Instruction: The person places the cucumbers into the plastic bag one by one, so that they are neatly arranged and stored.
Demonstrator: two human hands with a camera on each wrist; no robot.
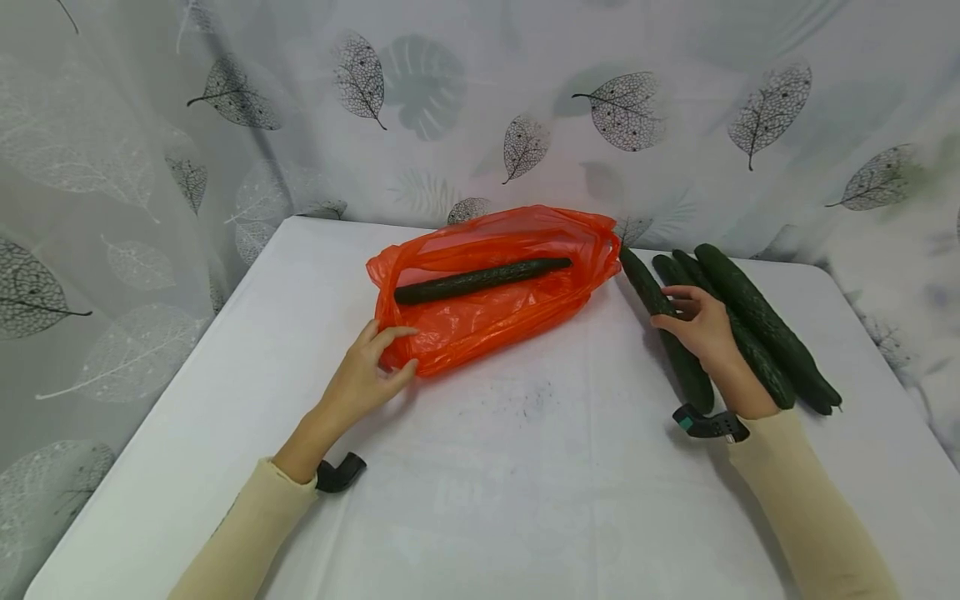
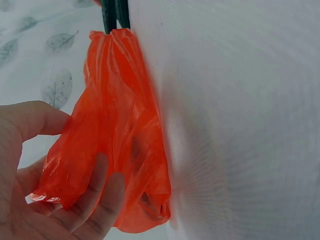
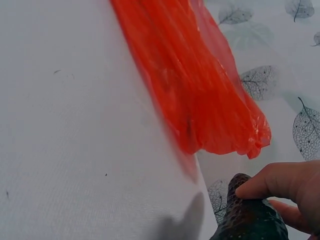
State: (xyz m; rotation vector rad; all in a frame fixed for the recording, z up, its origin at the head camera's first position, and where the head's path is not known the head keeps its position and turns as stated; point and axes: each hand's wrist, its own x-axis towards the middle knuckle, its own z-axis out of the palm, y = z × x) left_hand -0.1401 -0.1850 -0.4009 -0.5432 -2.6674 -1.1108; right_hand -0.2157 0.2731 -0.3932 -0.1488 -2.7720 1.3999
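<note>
An orange-red plastic bag (image 1: 487,346) lies on the table with its mouth spread open, and one cucumber (image 1: 480,282) rests inside. At the bag's left end is my left hand (image 1: 360,375), fingers spread and loosely bent. In the left wrist view its fingers (image 2: 107,195) overlap the bag's end, with a wide gap to the nearest other digit. On the right, my right hand (image 1: 701,329) grips the leftmost loose cucumber (image 1: 686,367) between thumb and fingers. The right wrist view shows a digit across that cucumber's (image 3: 250,222) tapered end.
Beside the right hand lie more long cucumbers (image 1: 772,321), close together and slanting toward the table's right edge. A white cover spreads over the table (image 1: 510,483). Behind it hangs a leaf-patterned curtain (image 1: 480,100), which also runs along the left side.
</note>
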